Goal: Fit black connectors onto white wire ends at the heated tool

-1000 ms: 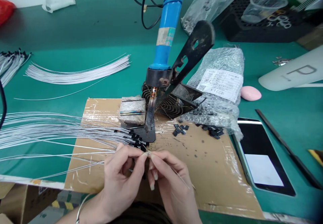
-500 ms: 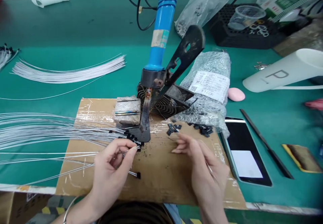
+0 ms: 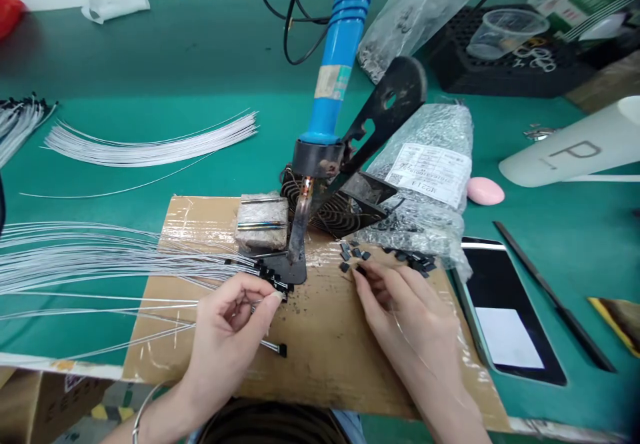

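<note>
My left hand (image 3: 240, 337) is closed in a pinch, with thin white wires (image 3: 180, 306) running into it from the left. Its fingertips are just in front of a row of black connector ends (image 3: 270, 273) on a bundle of wires. Another wire end with a black connector (image 3: 283, 350) lies below these fingers. My right hand (image 3: 410, 317) reaches to a scatter of small black connector housings (image 3: 357, 253). Its thumb and forefinger close around one housing at the near side of the scatter. A thin shiny strand (image 3: 400, 327) lies across that hand.
A blue-handled soldering iron (image 3: 327, 91) stands tip down in a holder over the cardboard (image 3: 320, 364). Behind it sits a small black fan (image 3: 340, 211), with bubble wrap (image 3: 430, 164) alongside. To the right are a phone (image 3: 505, 311), a dark flat tool (image 3: 550, 294) and a white cup (image 3: 570, 144).
My right hand has come down onto the black housings, its fingertips closing around one. My left hand keeps its pinch beside the connector row. The whole view has shifted a little.
</note>
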Motion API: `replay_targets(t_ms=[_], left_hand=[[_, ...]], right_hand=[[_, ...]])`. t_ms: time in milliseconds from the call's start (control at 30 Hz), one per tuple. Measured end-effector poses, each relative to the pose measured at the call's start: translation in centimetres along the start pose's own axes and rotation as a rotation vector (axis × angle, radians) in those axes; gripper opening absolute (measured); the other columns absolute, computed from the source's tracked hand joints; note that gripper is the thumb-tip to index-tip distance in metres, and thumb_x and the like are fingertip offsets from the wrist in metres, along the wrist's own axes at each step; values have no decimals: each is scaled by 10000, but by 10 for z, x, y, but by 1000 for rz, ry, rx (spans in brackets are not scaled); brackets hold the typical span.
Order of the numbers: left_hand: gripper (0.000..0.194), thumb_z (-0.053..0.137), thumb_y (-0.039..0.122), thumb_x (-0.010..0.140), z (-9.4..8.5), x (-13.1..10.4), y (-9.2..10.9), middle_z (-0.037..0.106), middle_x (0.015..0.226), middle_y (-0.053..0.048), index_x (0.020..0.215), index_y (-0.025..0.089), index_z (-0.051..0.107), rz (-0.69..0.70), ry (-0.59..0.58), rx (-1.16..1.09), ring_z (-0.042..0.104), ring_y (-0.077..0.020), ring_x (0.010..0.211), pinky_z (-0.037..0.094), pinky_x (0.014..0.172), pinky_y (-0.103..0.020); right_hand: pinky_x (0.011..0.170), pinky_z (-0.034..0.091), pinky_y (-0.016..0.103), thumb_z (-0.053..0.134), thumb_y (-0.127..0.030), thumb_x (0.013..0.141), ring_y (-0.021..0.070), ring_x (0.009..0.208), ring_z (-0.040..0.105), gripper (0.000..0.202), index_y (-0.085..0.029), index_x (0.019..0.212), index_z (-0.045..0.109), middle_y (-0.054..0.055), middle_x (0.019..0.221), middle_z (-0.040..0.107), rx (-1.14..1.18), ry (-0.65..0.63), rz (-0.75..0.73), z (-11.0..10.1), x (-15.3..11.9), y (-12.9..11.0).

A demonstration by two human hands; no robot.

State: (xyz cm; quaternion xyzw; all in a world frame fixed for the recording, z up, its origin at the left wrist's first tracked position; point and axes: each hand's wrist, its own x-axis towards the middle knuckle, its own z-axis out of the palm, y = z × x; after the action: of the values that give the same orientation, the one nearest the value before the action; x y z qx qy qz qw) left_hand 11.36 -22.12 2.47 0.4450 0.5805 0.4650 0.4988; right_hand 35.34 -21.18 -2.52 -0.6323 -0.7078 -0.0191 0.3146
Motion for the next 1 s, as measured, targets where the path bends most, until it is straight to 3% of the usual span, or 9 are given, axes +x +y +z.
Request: replay_targets(t_ms=[233, 400, 633, 800, 933, 1000], left_hand=[[89, 784, 174, 894, 0, 2, 3, 708, 684, 15, 811, 204, 797, -12, -29, -43, 576, -85, 600, 466, 554, -123], [88, 773, 179, 909, -2, 1, 4, 704, 700, 19, 830, 210, 799, -28, -44, -60, 573, -81, 616, 470, 571, -118], [91, 757, 194, 922, 0, 3, 6, 700, 700, 12, 839, 202, 791, -34, -47, -8, 567, -90, 622, 460, 564, -134], [92, 733, 196, 934, 1, 4, 7, 710, 719, 3, 856, 197, 782, -41, -67, 21, 574, -95, 622, 457, 571, -155], [127, 736, 256, 949, 0, 3, 8, 664, 676, 13, 843, 192, 766, -61, -82, 78, 518, -97, 580, 403, 529, -183], [147, 735, 274, 955, 0, 4, 10, 653, 666, 20, 835, 193, 761, -78, -103, 92, 502, -95, 565, 384, 517, -189]], right_hand=[[690, 550, 312, 604, -291, 1075, 184, 686, 710, 228, -150, 965, 745, 55, 834, 733, -31, -3, -2, -1, 0, 0], [617, 538, 319, 599, -350, 1062, 197, 630, 729, 299, -161, 898, 763, 62, 771, 752, 9, 1, 81, -1, 0, 3], [529, 641, 224, 695, -409, 1012, 174, 495, 774, 258, -190, 924, 798, 19, 669, 810, 298, 6, 376, -11, -1, -15], [565, 646, 182, 867, -341, 810, 155, 535, 770, 121, -226, 820, 831, 11, 651, 796, 705, 30, 716, -18, 5, -43], [634, 623, 150, 859, -302, 813, 113, 608, 745, 113, -276, 922, 842, -16, 726, 794, 851, -3, 821, -21, 8, -72], [633, 602, 146, 844, -317, 833, 109, 610, 722, 51, -286, 872, 846, -28, 662, 755, 941, -46, 881, -21, 11, -86]])
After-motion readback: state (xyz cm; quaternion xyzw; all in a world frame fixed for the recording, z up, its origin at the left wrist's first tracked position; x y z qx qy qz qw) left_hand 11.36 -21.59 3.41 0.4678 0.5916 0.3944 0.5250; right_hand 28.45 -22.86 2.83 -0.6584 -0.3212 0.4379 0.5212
